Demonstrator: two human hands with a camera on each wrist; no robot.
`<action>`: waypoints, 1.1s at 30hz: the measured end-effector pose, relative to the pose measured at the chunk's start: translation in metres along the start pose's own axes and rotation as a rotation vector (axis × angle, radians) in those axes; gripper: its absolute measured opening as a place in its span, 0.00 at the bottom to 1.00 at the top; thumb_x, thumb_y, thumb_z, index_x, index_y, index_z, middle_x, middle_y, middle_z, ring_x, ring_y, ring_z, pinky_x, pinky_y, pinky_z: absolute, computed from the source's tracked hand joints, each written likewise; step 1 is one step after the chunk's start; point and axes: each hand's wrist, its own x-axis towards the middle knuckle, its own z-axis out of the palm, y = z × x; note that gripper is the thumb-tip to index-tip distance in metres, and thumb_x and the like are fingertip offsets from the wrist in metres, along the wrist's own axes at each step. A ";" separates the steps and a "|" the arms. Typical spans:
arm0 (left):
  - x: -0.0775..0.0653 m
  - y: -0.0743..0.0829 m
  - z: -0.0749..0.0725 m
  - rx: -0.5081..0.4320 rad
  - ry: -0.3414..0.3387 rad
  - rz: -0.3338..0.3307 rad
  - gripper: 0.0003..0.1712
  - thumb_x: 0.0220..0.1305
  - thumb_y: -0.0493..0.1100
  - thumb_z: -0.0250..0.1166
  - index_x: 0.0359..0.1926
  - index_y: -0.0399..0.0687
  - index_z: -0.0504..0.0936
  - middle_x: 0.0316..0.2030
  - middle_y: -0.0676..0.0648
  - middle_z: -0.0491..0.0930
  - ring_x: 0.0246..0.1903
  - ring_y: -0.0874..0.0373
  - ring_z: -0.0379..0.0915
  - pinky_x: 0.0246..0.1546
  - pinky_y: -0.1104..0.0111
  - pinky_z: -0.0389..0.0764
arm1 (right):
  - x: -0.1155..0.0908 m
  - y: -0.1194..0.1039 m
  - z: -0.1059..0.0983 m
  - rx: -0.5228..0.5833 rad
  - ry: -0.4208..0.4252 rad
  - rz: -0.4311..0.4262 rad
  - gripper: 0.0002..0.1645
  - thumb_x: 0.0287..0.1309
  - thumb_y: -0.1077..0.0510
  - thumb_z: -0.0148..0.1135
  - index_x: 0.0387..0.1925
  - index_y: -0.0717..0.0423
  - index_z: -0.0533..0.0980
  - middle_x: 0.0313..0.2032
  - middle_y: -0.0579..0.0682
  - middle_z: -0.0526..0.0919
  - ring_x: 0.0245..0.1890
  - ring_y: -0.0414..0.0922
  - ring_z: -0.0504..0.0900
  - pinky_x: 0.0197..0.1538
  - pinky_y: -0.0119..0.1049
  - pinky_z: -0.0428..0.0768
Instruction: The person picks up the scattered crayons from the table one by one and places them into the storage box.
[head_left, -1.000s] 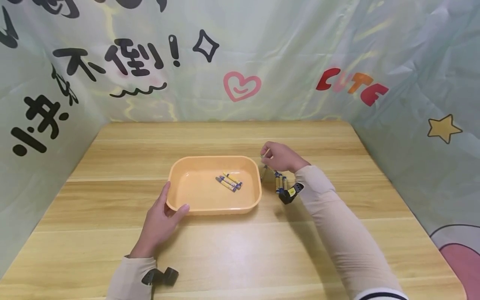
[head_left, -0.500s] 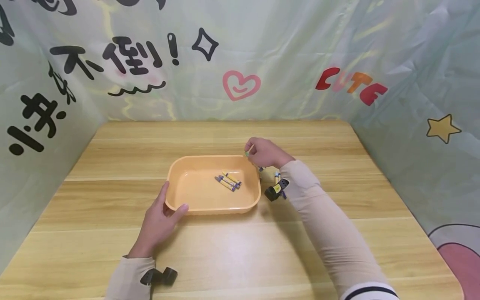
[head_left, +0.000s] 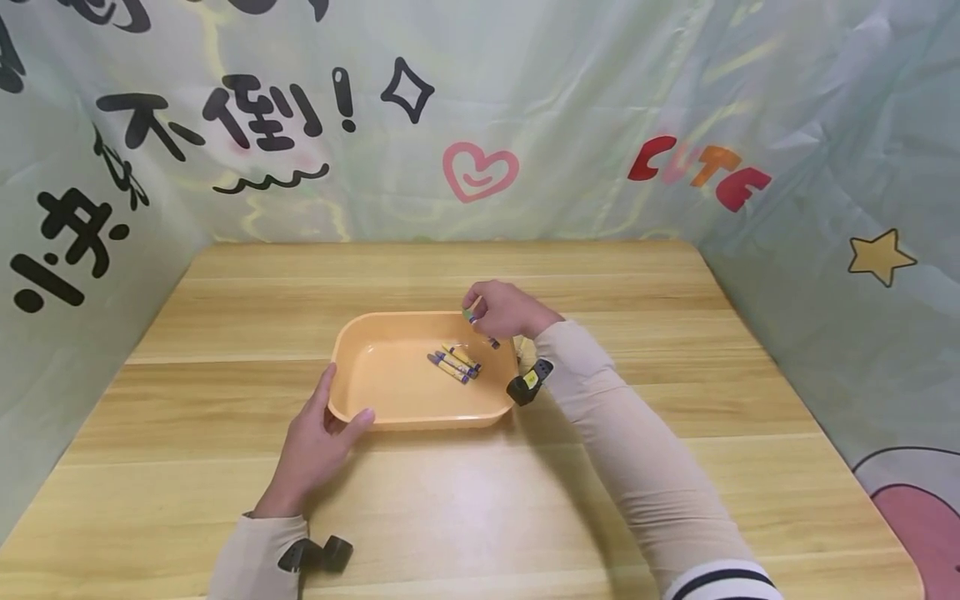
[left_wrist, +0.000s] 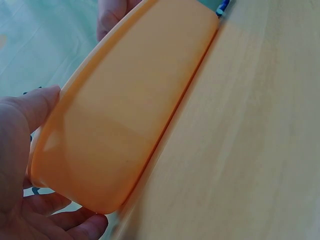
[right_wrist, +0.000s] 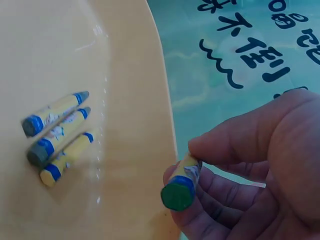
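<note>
A shallow orange plastic tray rests on the table. My left hand grips its near left corner, the thumb on the rim and the fingers curled round the outer wall in the left wrist view. Over the tray's far right corner, my right hand pinches a green crayon between thumb and fingers. Inside the tray lie several crayons in yellow wrappers with blue bands. A small dark blue end shows just below the right hand in the head view; what it belongs to, I cannot tell.
The right wrist covers the spot right of the tray where more crayons lay; a blue piece shows beside the tray in the left wrist view. The wooden table has printed fabric walls behind and at both sides.
My right hand has moved left with the green crayon, from beside the tray to over its far right corner. The left hand and the tray have stayed in place.
</note>
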 end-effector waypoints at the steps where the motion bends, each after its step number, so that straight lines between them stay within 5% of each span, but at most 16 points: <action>1: 0.000 0.000 0.000 0.001 0.001 -0.001 0.55 0.64 0.55 0.66 0.77 0.42 0.41 0.70 0.30 0.54 0.63 0.38 0.64 0.61 0.55 0.69 | 0.001 -0.001 0.001 -0.014 -0.006 -0.006 0.21 0.56 0.70 0.57 0.54 0.61 0.72 0.46 0.57 0.78 0.39 0.48 0.81 0.37 0.35 0.81; 21: 0.000 0.000 -0.002 0.014 0.015 0.012 0.54 0.64 0.55 0.65 0.77 0.41 0.41 0.69 0.29 0.54 0.62 0.38 0.65 0.60 0.54 0.70 | 0.018 -0.014 0.025 -0.174 -0.095 -0.067 0.17 0.53 0.66 0.66 0.46 0.59 0.76 0.41 0.52 0.80 0.42 0.46 0.78 0.44 0.33 0.79; 33: 0.000 -0.001 0.000 0.011 0.010 0.015 0.55 0.64 0.55 0.66 0.76 0.41 0.41 0.69 0.28 0.54 0.61 0.37 0.66 0.59 0.54 0.70 | 0.016 -0.018 0.037 -0.186 -0.201 -0.048 0.16 0.56 0.64 0.65 0.47 0.58 0.73 0.37 0.49 0.79 0.28 0.41 0.80 0.38 0.31 0.78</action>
